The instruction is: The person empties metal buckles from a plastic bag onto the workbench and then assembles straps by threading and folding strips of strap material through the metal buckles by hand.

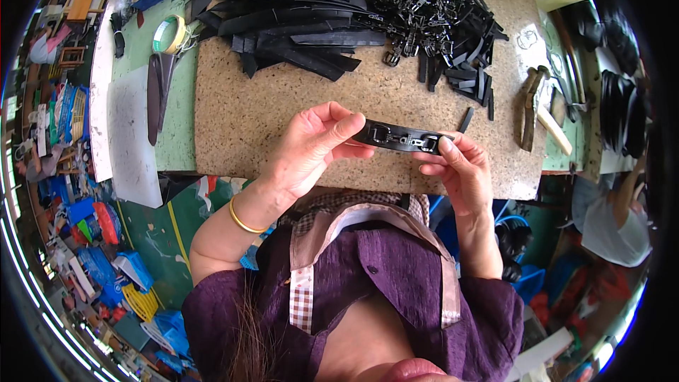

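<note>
Pinching a buckled strap [400, 138] between them, left hand [311, 141] and right hand [465, 168] have black strips [297, 20] beyond.

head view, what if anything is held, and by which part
A black strap with buckles: the left hand pinches its left end, the right hand its right end.
</note>
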{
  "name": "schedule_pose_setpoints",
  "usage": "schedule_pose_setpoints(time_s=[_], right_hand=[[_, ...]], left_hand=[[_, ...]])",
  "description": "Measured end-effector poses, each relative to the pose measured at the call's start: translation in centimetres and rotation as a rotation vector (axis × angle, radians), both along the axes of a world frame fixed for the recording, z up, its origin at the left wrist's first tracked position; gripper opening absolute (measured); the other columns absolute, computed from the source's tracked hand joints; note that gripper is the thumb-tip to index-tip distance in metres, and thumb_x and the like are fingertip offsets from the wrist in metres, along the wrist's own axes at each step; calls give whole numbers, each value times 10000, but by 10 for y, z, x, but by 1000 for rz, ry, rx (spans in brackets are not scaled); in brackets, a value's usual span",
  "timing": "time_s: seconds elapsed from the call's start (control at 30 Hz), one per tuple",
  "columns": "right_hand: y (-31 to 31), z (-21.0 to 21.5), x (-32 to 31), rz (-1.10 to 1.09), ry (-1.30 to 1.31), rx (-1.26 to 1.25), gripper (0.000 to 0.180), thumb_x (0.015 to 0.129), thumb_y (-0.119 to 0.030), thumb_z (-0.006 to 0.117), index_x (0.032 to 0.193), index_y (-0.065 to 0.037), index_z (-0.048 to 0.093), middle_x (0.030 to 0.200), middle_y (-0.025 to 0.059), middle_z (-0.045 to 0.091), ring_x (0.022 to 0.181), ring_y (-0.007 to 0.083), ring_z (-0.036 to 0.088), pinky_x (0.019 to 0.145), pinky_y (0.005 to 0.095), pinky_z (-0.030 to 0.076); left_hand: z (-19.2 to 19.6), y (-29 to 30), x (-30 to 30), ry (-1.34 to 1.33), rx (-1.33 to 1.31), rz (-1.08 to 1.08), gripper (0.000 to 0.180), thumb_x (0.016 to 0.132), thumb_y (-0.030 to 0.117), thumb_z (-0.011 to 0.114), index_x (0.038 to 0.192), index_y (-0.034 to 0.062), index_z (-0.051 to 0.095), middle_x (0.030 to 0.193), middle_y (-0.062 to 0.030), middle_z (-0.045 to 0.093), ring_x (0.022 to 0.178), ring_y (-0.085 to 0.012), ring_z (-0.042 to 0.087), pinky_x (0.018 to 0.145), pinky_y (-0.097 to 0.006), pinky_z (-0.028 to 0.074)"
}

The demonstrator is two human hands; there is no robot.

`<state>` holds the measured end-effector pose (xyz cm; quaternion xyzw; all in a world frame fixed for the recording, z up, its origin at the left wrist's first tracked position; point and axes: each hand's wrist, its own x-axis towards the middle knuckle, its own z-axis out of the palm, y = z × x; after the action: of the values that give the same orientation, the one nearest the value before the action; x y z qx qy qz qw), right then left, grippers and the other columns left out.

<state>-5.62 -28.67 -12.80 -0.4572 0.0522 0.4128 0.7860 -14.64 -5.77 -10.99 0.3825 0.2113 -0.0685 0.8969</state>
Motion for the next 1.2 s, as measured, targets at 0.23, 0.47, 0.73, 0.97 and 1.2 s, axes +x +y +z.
schedule_pose_setpoints(time_s=[0.23, 0.47, 0.73, 0.97, 1.2], right_hand=[[2, 8, -5, -59, 102, 133, 142, 920, -100, 533, 999, 14, 561, 924, 187, 654, 796, 284, 684, 648, 311, 593], [-12, 24, 21, -25, -134, -5, 158, 891, -102, 591, 1002, 6, 617, 841, 138, 672, 738, 233, 686, 637, 291, 565], [-44, 48, 131, -322, -487, -52, 251, 845, -77, 646, 1068, 33, 616, 848, 98, 666, 691, 131, 647, 625, 201, 530], [-80, 18, 237, -425, -789, -507, 318, 831, -144, 673, 1077, 51, 617, 897, 109, 680, 794, 161, 671, 699, 227, 525], [-126, 31, 167, -61, -1483, -1240, 372, 770, -167, 705, 1125, -96, 616, 982, 91, 649, 869, 242, 629, 793, 347, 487]], left_hand=[[0, -14, 6, -99, -67, 36, 120, 908, 173, 575, 942, 60, 552, 859, -35, 632, 773, -141, 646, 708, -299, 568], [-1, -19, 26, -159, -189, -20, 154, 871, 147, 624, 987, 61, 570, 875, -59, 650, 769, -161, 660, 670, -302, 585], [25, -49, 159, -326, -83, -72, 263, 838, 92, 651, 1057, -11, 547, 919, -117, 635, 773, -220, 666, 742, -307, 581], [17, -62, 262, -641, 1216, 39, 307, 880, 74, 601, 1160, -37, 540, 1051, -129, 629, 853, -158, 646, 758, -265, 544], [18, -66, 159, -780, 1219, -226, 145, 874, 5, 572, 1008, 9, 628, 810, -42, 634, 603, -66, 548, 536, -201, 464]])
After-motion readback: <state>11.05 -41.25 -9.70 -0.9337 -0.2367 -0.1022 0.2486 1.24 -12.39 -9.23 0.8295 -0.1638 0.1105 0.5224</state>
